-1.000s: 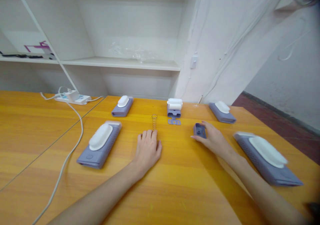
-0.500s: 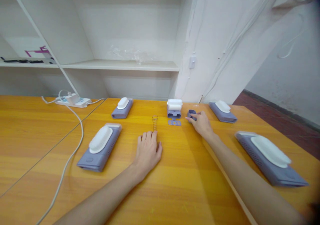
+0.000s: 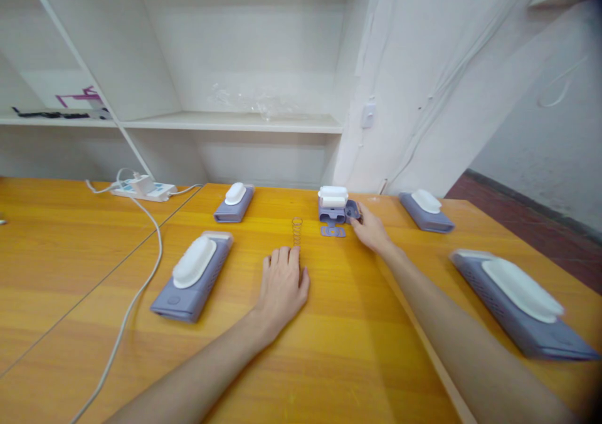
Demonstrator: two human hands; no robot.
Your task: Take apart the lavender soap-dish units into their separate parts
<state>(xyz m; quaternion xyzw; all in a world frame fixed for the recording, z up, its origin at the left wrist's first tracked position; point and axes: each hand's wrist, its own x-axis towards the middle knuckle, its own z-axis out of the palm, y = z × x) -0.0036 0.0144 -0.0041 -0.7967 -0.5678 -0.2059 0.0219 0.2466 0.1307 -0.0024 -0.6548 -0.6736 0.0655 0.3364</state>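
Note:
My left hand lies flat on the orange table, fingers together, holding nothing; a small upright metal spring stands just beyond its fingertips. My right hand reaches far forward and pinches a small purple plastic part, pressing it against the right side of a purple and white device at the back middle. A flat purple piece lies in front of that device.
Purple units with white tops lie around: one at near left, one at back left, one at back right, one at near right. A white power strip and its cable run along the left. Shelves stand behind.
My right hand carried the small purple part from the table's middle right forward and leftward up to the device. My left hand stayed flat in place.

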